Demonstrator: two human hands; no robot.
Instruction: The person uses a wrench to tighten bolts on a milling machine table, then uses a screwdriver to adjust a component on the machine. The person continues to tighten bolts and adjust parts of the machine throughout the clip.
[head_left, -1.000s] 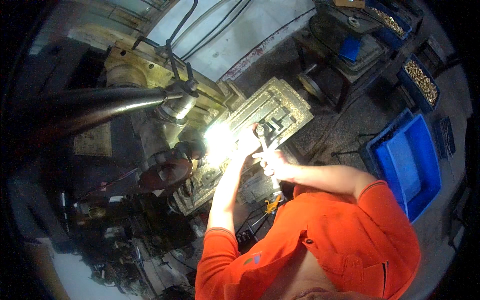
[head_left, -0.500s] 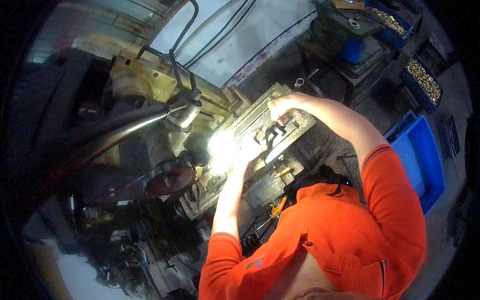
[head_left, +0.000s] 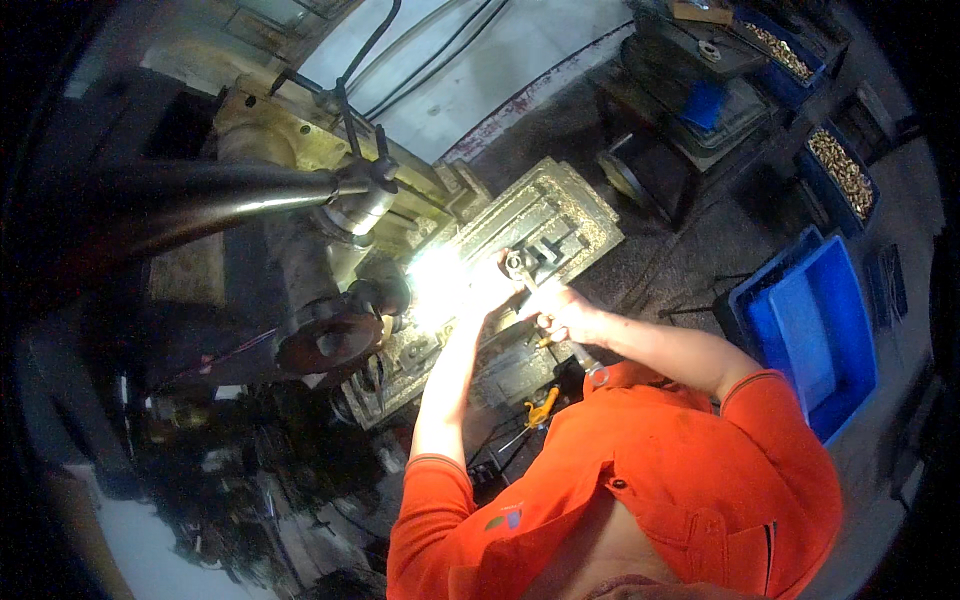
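My right hand [head_left: 562, 312] is closed round the shank of a metal wrench [head_left: 590, 362], whose ring end sticks out toward my chest. The wrench's other end sits over the clamp [head_left: 545, 250] on the machine table [head_left: 585, 200]. At that far end my left hand [head_left: 490, 288] has its fingers bent against the wrench head; bright glare washes out much of this hand. Dark clamp pieces stand just beyond the wrench head on the table, with metal chips scattered around them.
Left of my hands hangs the machine's spindle head [head_left: 365, 205] with a long bar [head_left: 250, 190]. A yellow-handled tool [head_left: 543, 408] lies close to my body. Blue bins [head_left: 850, 330] stand at right; bins of small brass-coloured parts [head_left: 842, 172] sit farther back.
My right hand has come back from the far part of the table toward my body and now grips the wrench shank. My left hand stays near the clamp. The bar at left has swung.
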